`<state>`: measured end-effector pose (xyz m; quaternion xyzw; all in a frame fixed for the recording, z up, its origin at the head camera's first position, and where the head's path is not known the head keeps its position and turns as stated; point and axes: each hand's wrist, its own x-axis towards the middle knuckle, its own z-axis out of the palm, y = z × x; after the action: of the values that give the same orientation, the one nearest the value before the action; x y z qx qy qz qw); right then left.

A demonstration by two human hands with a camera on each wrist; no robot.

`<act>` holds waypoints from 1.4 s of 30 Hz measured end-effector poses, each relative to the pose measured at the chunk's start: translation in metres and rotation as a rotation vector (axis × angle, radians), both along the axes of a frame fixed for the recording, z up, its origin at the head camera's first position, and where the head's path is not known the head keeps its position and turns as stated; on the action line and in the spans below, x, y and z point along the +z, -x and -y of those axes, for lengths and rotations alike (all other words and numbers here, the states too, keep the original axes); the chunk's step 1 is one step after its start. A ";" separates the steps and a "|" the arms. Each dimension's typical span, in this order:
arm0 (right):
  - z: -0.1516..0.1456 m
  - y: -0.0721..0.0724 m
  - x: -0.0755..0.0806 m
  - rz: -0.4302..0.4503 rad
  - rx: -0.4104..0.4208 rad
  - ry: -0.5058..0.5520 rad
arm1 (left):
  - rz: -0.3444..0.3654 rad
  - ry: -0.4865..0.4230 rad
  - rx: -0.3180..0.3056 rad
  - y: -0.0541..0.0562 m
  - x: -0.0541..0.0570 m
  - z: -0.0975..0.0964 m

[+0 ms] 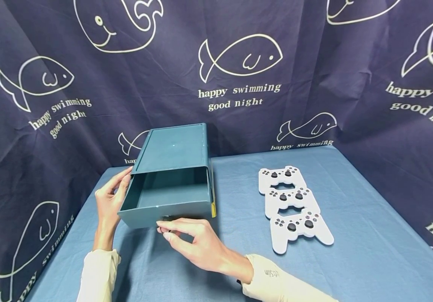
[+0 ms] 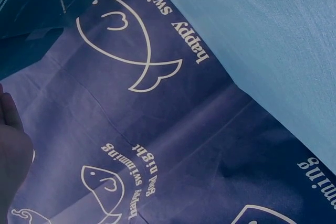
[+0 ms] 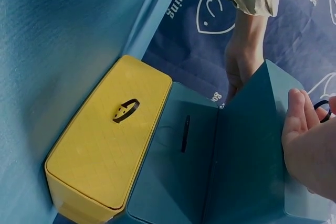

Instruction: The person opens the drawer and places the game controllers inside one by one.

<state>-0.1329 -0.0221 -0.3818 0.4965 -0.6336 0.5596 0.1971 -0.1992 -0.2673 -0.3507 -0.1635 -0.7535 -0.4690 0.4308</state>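
Observation:
A teal drawer cabinet (image 1: 178, 144) stands at the back left of the table, with its top drawer (image 1: 184, 205) pulled part way out and the drawer's bare floor showing. At the drawer's front, my right hand (image 1: 201, 245) pinches a black loop handle (image 3: 323, 109) between thumb and fingers. My left hand (image 1: 110, 199) rests against the cabinet's left side near its front edge, fingers mostly straight. In the left wrist view only part of the left hand (image 2: 13, 156) shows at the edge.
Below the pulled drawer are a teal drawer front (image 3: 168, 145) and a yellow drawer (image 3: 105, 140), each with a black loop. Three white game-controller shapes (image 1: 292, 203) lie in an overlapping column on the right of the blue table (image 1: 239, 188). Printed dark curtains (image 1: 239, 121) surround the table.

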 end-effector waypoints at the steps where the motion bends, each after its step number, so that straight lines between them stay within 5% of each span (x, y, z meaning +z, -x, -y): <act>1: 0.000 0.000 0.000 -0.003 0.001 0.001 | -0.001 0.000 -0.001 -0.001 0.001 0.000; 42: 0.000 -0.007 -0.007 -0.051 0.004 0.010 | 0.031 -0.026 -0.003 -0.008 0.009 -0.007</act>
<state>-0.1254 -0.0220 -0.3883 0.5109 -0.6245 0.5503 0.2147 -0.1911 -0.2605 -0.3412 -0.1517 -0.7537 -0.4817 0.4206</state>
